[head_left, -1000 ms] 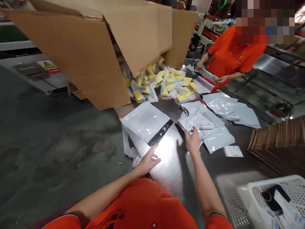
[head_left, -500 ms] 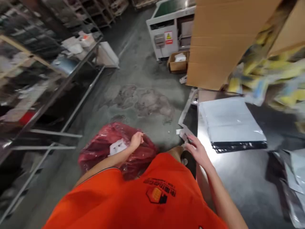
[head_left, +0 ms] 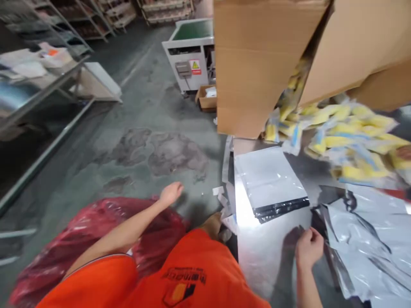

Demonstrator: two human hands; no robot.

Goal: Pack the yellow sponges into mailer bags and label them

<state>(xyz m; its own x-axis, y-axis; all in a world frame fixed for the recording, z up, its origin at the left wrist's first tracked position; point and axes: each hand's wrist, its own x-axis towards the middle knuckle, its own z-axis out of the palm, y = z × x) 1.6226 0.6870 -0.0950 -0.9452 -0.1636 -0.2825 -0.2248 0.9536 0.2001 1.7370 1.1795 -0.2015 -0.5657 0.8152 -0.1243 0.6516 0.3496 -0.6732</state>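
My left hand (head_left: 171,193) is held out over the far edge of a large red plastic bag (head_left: 105,214), its fingers curled in and nothing visible in them. Over the metal table, my right hand (head_left: 309,247) has its fingers bent together; whatever may be between them is hidden. It is just left of a heap of loose grey plastic mailers (head_left: 362,239). Beyond it lies a neat stack of white mailers (head_left: 272,177) with black edges. A pale paper strip (head_left: 225,164) with a small white label (head_left: 218,191) hangs along the table's left edge.
A large cardboard box (head_left: 253,68) stands at the table's back, with yellow-and-blue packets (head_left: 353,132) spilling out. On the floor behind are a small carton (head_left: 207,100) and a white machine (head_left: 189,64) with a green belt. Metal racking (head_left: 48,145) runs along the left.
My right hand has left the paper strip and moved right over the table, near the loose mailers. My left hand stays over the red bag. The view has turned right.
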